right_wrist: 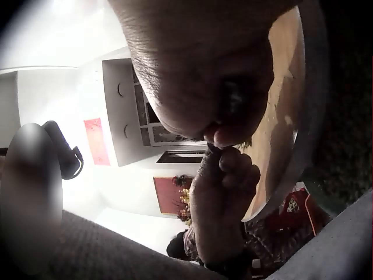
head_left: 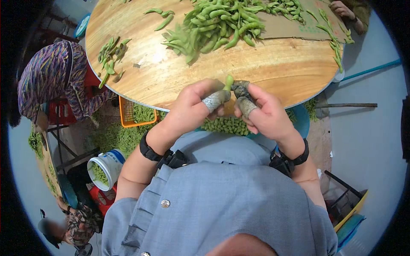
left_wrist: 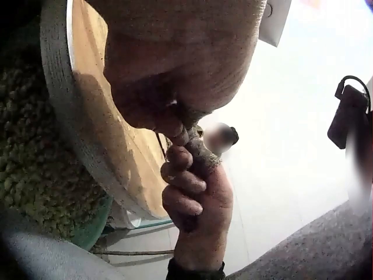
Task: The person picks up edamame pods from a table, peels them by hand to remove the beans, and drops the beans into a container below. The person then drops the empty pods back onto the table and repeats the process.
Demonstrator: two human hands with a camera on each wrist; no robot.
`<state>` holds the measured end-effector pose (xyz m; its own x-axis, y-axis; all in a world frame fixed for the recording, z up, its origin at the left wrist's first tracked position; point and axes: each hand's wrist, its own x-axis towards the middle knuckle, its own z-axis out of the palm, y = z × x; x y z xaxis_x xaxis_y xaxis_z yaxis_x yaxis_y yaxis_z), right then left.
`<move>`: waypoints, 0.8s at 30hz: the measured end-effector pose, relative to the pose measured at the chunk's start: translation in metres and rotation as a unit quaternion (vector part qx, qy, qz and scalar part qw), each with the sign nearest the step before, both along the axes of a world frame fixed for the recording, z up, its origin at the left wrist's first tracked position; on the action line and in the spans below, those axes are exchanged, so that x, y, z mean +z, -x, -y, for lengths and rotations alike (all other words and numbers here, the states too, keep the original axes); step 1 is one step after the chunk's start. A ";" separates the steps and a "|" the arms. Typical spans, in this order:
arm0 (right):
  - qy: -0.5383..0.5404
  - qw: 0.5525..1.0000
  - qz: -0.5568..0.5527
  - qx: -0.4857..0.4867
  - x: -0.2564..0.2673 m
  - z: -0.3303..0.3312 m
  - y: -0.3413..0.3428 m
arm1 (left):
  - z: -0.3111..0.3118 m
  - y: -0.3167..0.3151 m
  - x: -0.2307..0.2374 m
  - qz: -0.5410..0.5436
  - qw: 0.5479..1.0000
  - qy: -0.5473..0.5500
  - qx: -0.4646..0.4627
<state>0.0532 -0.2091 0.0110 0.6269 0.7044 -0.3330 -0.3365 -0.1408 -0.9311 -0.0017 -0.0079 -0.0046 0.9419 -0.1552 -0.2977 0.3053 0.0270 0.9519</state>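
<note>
Over the near edge of the round wooden table [head_left: 141,81], my two hands meet at a green soybean pod [head_left: 229,82]. My left hand [head_left: 194,104] pinches it between thumb and curled fingers, the thumb in a silvery wrap [head_left: 215,100]. My right hand [head_left: 269,113] grips the pod's lower part from the other side, with dark wraps on its thumb and forefinger. The hands hide that lower part. Below them, shelled green beans [head_left: 226,126] fill a teal basin [head_left: 302,121]. Both wrist views show the fingertips meeting, with the pod hidden.
A large heap of pods [head_left: 213,25] lies on the table, partly on cardboard [head_left: 294,32]. Smaller pods [head_left: 112,55] lie left. An orange basket [head_left: 124,112] and white bucket [head_left: 106,168] stand on the left floor. Other people sit at left; another's hand [head_left: 341,9] is at upper right.
</note>
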 end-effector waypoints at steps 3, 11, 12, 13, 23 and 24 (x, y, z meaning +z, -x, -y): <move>-0.070 0.989 -0.132 -0.006 0.007 0.003 -0.002 | -0.001 0.002 0.003 -0.031 0.997 0.074 -0.004; -0.020 0.996 -0.078 0.026 -0.003 -0.006 0.000 | 0.010 0.013 -0.016 0.350 0.854 -0.385 0.001; -0.019 0.996 -0.081 0.025 -0.003 -0.008 0.000 | 0.010 0.013 -0.013 0.347 0.856 -0.384 0.000; -0.022 0.991 -0.127 0.018 -0.003 -0.009 0.001 | 0.007 0.013 -0.007 0.305 0.895 -0.325 -0.012; -0.060 0.968 -0.244 0.002 0.007 -0.005 0.006 | 0.002 0.012 -0.024 0.143 0.986 -0.088 0.011; -0.061 0.968 -0.244 0.001 0.008 -0.007 0.008 | 0.003 0.011 -0.018 0.246 0.926 -0.286 0.013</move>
<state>0.0449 -0.2022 0.0191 0.4143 0.7575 -0.5045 -0.7408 -0.0415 -0.6705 -0.0132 -0.0109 -0.0228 0.9865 -0.0803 0.1429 -0.1638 -0.5230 0.8365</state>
